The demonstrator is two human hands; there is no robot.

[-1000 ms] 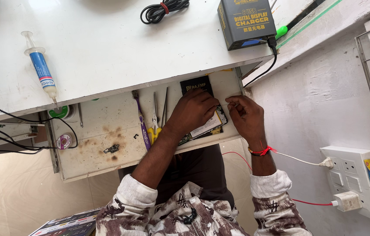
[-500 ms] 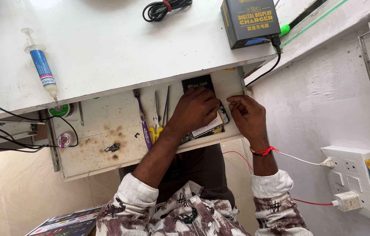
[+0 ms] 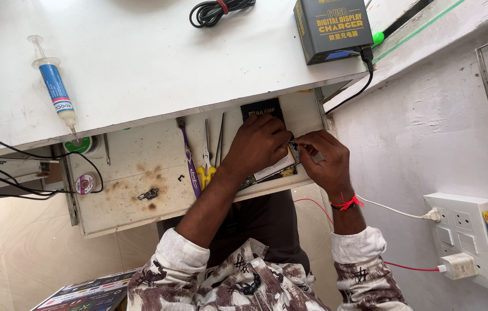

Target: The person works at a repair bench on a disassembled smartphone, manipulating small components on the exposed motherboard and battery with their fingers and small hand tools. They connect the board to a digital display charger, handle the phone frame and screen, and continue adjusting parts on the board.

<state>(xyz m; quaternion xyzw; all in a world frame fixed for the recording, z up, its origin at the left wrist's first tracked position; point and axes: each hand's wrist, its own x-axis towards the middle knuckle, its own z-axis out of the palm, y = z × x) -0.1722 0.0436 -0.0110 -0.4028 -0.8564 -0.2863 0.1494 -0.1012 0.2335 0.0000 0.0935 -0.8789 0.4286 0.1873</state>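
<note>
Phone parts [image 3: 275, 168], flat and rectangular with a pale face and a dark edge, lie in the right end of a shallow pull-out drawer [image 3: 134, 198] under the white table [image 3: 140, 63], a little right of the frame's middle. Just above them, partly under the fingers, sits a black card-like pack [image 3: 260, 108].

The left hand [image 3: 258, 144] lies palm down over the flat piece, fingers curled and pressing on it, wrist bent and forearm running down toward the lower middle of the frame. The right hand [image 3: 321, 158] comes in from the right, its fingertips pinched together on a small metallic bit at the piece's right edge (too small to tell what it is); a red thread [image 3: 346, 203] circles that wrist. Both sleeves are pale with a brown pattern, pushed up.

The drawer is off-white board, stained brown and scuffed. In it, left of the hands, lie a purple-handled tool [image 3: 189, 161], yellow-handled scissors [image 3: 206, 158] and slim metal tweezers [image 3: 219, 138], all lengthwise. Farther left are a small solder reel [image 3: 84, 184], a round green tin [image 3: 76, 145] and a dark scrap [image 3: 149, 194].

On the table top, at upper left, a clear syringe [image 3: 55, 89] with a blue label lies slantwise; a coiled black cable [image 3: 215, 8] sits at top centre, and a dark grey charger box [image 3: 331, 29] at upper right. A white socket block [image 3: 471, 236] hangs on the wall at lower right, with a white plug in it.
</note>
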